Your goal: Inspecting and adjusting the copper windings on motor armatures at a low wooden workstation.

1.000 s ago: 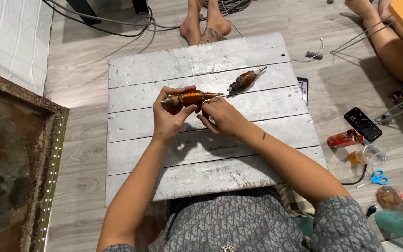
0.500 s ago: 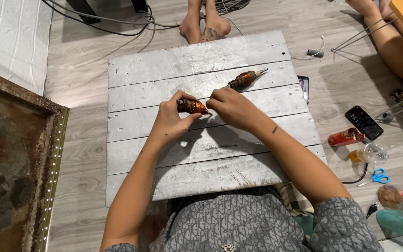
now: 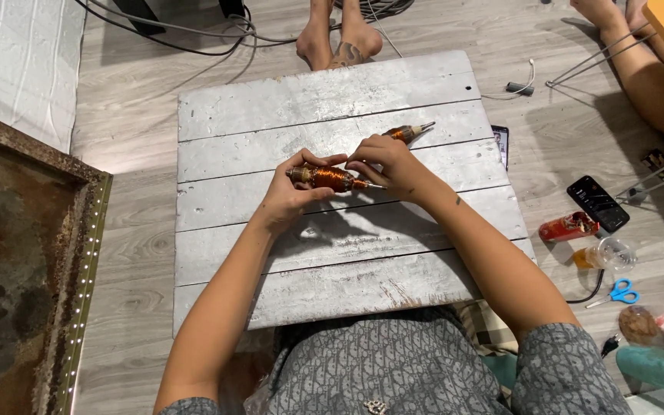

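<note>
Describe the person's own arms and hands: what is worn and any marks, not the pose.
Both arms are bare from the short sleeves down. The sleeves are grey with a fine darker pattern, like the rest of the shirt. The left hand and right hand wear no gloves; I can see no rings or watch. The right forearm carries a few small dark marks.

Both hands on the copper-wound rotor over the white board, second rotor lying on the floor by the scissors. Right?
Not quite. The head view shows the second rotor lying on the white board, just beyond the right hand. The left hand and right hand do hold the copper-wound rotor. The scissors lie on the floor.
</note>
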